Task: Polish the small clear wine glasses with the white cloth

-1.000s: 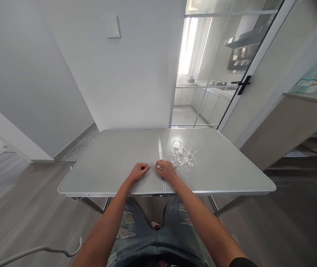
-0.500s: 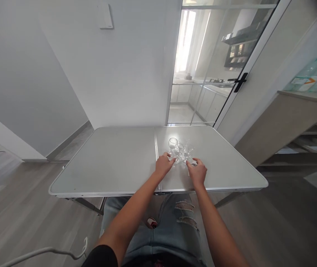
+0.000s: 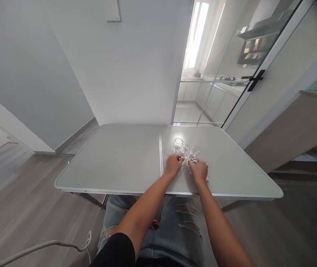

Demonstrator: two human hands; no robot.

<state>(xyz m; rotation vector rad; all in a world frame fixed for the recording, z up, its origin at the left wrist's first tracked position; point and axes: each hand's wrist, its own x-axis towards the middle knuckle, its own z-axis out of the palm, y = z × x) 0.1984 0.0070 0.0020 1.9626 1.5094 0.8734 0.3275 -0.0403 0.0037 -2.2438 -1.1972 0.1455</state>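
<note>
A pale grey tabletop (image 3: pixel 119 163) fills the middle of the view, rectangular with rounded corners and a thin metal rim, split down its centre by a narrow seam (image 3: pixel 160 152). It stands on a grey wood-look floor (image 3: pixel 22 196) against a white wall (image 3: pixel 125 74), with a glass sliding door (image 3: pixel 219 74) behind its far right corner and a light wooden counter (image 3: pixel 294 126) off to the right. A white cable (image 3: pixel 44 246) trails over the floor at the lower left.

The person sits at the near edge in ripped blue jeans (image 3: pixel 175 222), both bare forearms reaching forward over the right half of the tabletop.

On that right half, just past the seam, stands a tight cluster of small clear stemmed glasses (image 3: pixel 186 150). They are colourless and see-through, with rounded bowls on short stems and little round feet, upright and nearly touching one another. Bright light glints off them and throws a white glare on the surface around them. The leftmost glass (image 3: pixel 178 143) stands a little farther back and shows its bowl most plainly; how many there are in all cannot be told for sure.

The left hand (image 3: pixel 173 165) rests at the near left of the cluster, fingers curled, its fingertips at the foot of a glass; whether this grip has closed on it cannot be told. The right hand (image 3: pixel 199 170) lies just beside it on the near right, fingers bent around the base of the rightmost glass (image 3: pixel 194 152); whether that grip is truly clamped cannot be told either.
</note>
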